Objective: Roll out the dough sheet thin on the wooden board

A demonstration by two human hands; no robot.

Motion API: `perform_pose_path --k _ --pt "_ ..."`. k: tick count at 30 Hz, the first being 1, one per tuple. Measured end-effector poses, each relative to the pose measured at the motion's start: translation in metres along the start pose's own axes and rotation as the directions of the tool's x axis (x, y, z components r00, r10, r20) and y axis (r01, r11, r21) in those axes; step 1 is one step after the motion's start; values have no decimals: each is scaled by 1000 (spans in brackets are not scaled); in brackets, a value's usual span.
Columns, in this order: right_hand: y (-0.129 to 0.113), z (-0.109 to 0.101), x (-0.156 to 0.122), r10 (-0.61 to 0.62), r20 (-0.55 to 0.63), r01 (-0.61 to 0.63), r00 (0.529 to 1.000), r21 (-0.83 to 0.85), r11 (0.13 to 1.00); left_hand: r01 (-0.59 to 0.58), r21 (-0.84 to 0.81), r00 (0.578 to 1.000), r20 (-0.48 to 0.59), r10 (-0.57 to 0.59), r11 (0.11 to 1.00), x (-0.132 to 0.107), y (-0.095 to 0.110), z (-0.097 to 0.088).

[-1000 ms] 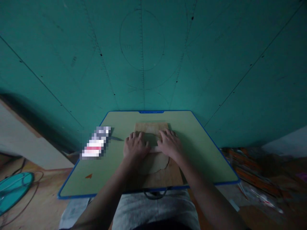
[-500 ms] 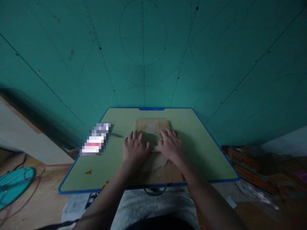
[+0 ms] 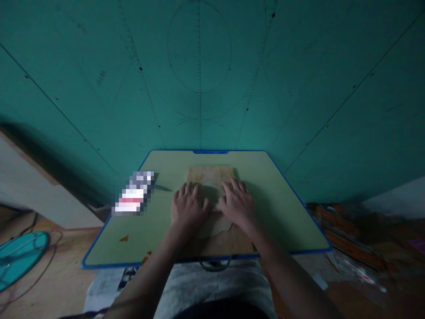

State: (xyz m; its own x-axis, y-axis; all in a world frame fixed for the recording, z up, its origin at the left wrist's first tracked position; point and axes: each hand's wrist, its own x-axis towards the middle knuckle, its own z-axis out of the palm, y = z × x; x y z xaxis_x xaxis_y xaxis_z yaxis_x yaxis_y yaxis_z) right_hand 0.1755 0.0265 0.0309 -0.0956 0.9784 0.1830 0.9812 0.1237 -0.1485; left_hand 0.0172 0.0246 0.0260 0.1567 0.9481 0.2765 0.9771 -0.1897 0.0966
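A thin, pale sheet of dough (image 3: 215, 225) lies on a wooden board (image 3: 212, 173), partly covered by my hands. Across it runs a slim light rolling pin (image 3: 216, 207), which shows only between my thumbs. My left hand (image 3: 190, 204) rests palm down over the pin's left part, fingers stretched forward. Over the right part lies my right hand (image 3: 237, 201), also palm down with its fingers extended. Both palms press on the pin and hide its ends. To the left of my left hand, a dark knife blade (image 3: 162, 188) lies beside a pixelated object (image 3: 133, 195).
The board sits on a small folding table (image 3: 282, 212) with a blue rim. Small orange marks show at its front left. Behind the table stands a green wall (image 3: 212, 110). A teal round item (image 3: 23, 259) and a cable are on the floor at left; clutter (image 3: 345, 239) lies at right.
Both hands stay over the rolling pin in nearly the same place. The view has shifted very slightly.
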Motion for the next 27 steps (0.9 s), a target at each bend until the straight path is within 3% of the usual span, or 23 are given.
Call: perform_pose_path --k 5,9,12,21,27 --pt "-2 6 -54 -98 -101 97 990 -9 995 -96 -13 992 -87 95 995 -52 -2 2" --pt "-1 10 -71 -122 -146 127 982 29 991 -146 -7 983 -116 145 989 -72 -5 4" --pt "-1 8 -61 -113 -115 117 987 28 993 -120 -4 988 -101 119 993 -61 -3 2" --pt "0 1 14 -11 37 10 999 19 1000 29 20 999 17 -29 999 11 -3 6" --pt "0 -1 9 -29 29 29 999 5 1000 -17 -9 999 29 17 1000 6 -4 5"
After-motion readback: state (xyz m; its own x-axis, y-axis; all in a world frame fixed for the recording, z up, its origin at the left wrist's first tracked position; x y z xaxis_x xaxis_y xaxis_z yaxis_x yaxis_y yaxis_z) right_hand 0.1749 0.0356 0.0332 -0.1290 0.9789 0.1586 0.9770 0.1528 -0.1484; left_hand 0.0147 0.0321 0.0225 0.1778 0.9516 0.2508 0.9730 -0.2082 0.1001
